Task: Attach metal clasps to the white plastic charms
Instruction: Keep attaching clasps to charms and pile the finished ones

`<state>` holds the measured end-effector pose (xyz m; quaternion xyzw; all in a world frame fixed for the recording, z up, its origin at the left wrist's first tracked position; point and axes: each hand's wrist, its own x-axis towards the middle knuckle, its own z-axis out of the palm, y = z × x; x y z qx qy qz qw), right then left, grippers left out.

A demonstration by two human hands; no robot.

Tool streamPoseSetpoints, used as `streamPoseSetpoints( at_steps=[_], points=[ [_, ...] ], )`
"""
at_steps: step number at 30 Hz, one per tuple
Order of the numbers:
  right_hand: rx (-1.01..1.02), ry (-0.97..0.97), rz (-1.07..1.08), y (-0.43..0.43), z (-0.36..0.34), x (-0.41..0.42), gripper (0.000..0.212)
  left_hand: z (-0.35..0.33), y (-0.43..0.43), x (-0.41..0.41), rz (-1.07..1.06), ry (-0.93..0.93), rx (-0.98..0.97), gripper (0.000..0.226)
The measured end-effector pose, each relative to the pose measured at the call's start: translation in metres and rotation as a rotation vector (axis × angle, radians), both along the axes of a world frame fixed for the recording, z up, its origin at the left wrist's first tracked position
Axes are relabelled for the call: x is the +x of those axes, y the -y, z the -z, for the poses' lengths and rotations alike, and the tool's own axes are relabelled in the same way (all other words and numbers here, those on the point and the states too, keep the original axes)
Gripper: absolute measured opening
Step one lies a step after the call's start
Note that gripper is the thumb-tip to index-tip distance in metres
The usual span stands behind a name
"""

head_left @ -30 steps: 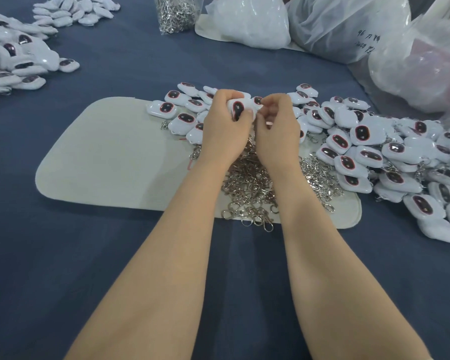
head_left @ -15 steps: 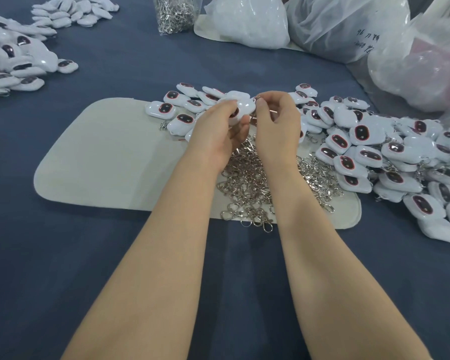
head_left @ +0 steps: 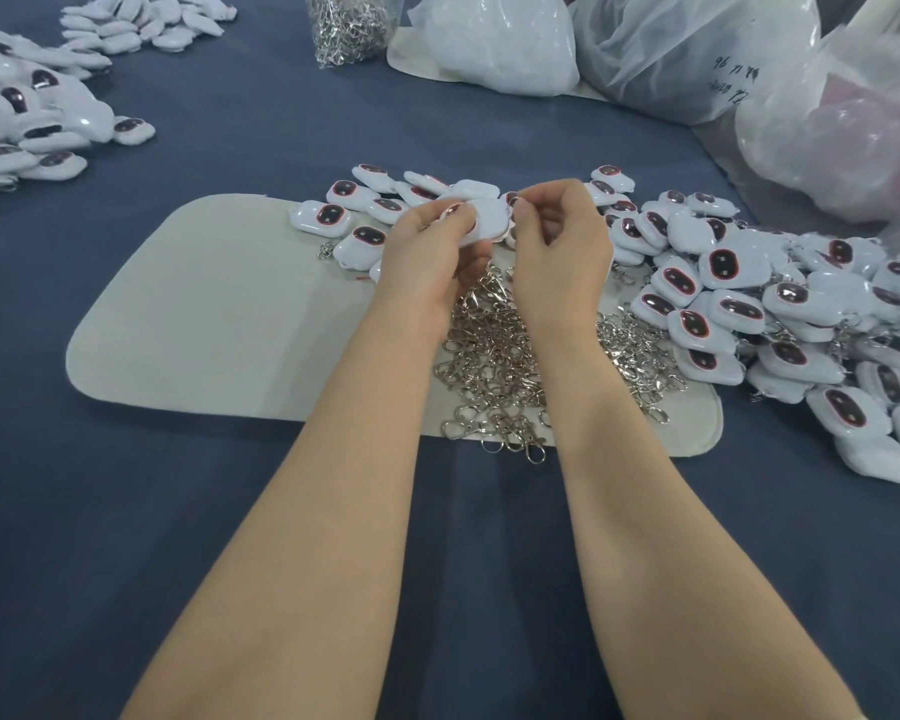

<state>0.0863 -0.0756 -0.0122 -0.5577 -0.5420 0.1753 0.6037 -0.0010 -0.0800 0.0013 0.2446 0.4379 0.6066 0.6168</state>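
My left hand (head_left: 432, 252) grips a white plastic charm (head_left: 487, 220), its plain back turned up, above the pale mat (head_left: 219, 314). My right hand (head_left: 557, 241) is right beside it, fingertips pinching at the charm's right end; a small metal part shows there, too small to tell clearly. Below both hands lies a heap of silver metal clasps (head_left: 505, 366). White charms with dark oval windows (head_left: 723, 304) are piled behind and to the right of my hands.
More charms lie in piles at the far left (head_left: 27, 127) and top left (head_left: 141, 18). A clear bag of clasps (head_left: 349, 18) stands at the back, with large plastic bags (head_left: 697, 49) to its right. Blue cloth covers the table (head_left: 126, 511).
My left hand has turned the charm from window-up to back-up and tilted it flat. My right hand's fingers stay pinched at its right end.
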Motion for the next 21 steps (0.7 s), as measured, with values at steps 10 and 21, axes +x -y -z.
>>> streamPoseSetpoints(
  at_steps=[10,21],
  points=[
    [-0.063,0.271,-0.050,-0.0005,0.0062,0.0031,0.009,0.0062,0.0008,0.0001,-0.140,-0.443,0.279,0.021],
    [-0.116,0.143,-0.108,-0.0005,0.0031,0.0008,0.018,0.0049,-0.0026,0.0011,-0.204,-0.235,0.177,0.013]
  ],
)
